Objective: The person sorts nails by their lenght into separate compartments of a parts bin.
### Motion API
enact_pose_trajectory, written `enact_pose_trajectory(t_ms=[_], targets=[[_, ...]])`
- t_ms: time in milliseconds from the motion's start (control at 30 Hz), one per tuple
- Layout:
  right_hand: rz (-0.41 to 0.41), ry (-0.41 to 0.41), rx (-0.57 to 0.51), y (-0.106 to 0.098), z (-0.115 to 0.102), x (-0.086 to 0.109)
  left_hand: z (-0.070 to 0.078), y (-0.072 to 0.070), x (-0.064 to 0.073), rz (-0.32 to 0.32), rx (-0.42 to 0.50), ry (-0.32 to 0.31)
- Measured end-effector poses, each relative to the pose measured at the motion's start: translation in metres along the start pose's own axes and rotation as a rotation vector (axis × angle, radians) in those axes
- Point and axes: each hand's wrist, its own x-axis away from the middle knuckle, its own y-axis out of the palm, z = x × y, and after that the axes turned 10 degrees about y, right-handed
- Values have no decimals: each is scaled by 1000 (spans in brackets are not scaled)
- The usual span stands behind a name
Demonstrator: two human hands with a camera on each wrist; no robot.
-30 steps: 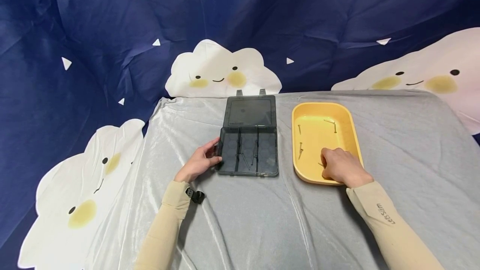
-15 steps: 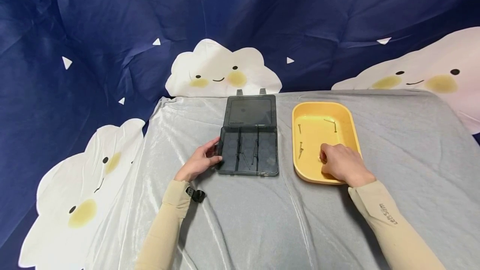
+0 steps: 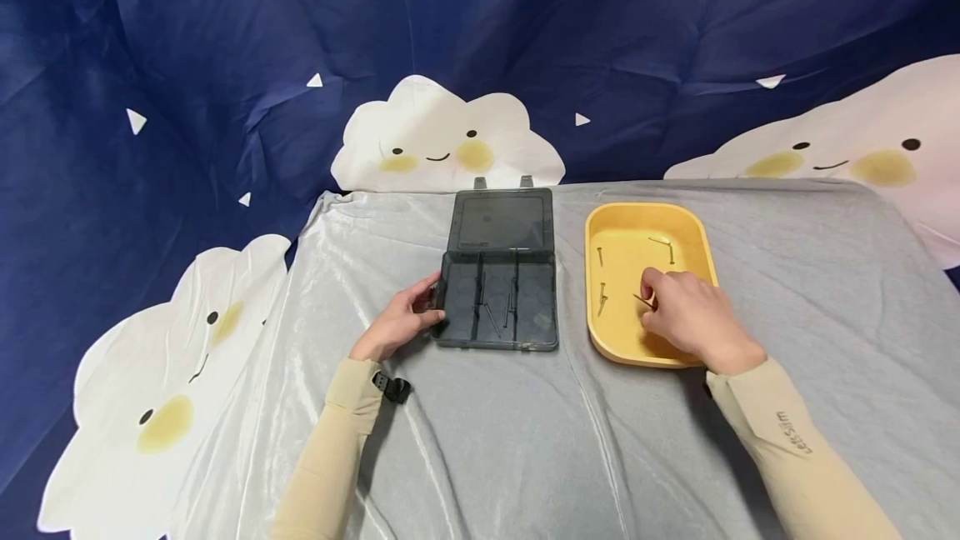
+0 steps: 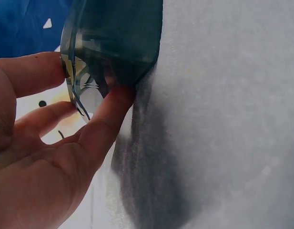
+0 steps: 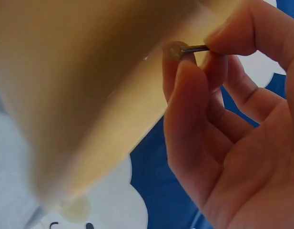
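A dark translucent compartment box (image 3: 459, 323) lies with its hinged lid (image 3: 501, 222) raised back. Thin dark nails (image 3: 491, 319) lie in its middle compartment. My left hand (image 3: 397, 325) holds the box's left side, with thumb and fingertips at its wall and rim in the left wrist view. To the right, my right hand (image 3: 693, 319) is over the near right part of a yellow tray (image 3: 652, 358). It pinches one nail (image 5: 197, 48) between thumb and fingertips; part of the shaft is hidden by them. Loose nails (image 3: 602, 300) lie along the tray's left side.
More nails (image 3: 670, 252) lie in the far right of the tray. A wrinkled grey cloth (image 3: 510, 440) covers the table. Behind it hangs a dark blue curtain (image 3: 262, 40) with white clouds.
My right hand has risen a little from the tray floor and shifted slightly right, and the pinched nail now shows past its fingertips. The left hand and box have stayed in place.
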Motion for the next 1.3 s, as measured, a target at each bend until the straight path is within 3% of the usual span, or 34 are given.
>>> enact_pose_trajectory(t_ms=[100,433,633,800,1067,1300], targets=[[23,-21,-4,-5,-5,1,10,1,4,0,-3,2],[178,-90,-62,-15,-27,3,7,0,3,0,16,6],[359,-160,-194,-16,-44,1,9,-1,4,4,17,3],[437,-166,-346,-14,-59,-4,6,-1,3,8,18,0],[382,-94,-656,-3,-83,-10,-23,-4,-6,21,28,8],[249,-7,-877,14,-101,-20,-27,-2,-7,36,6,20]])
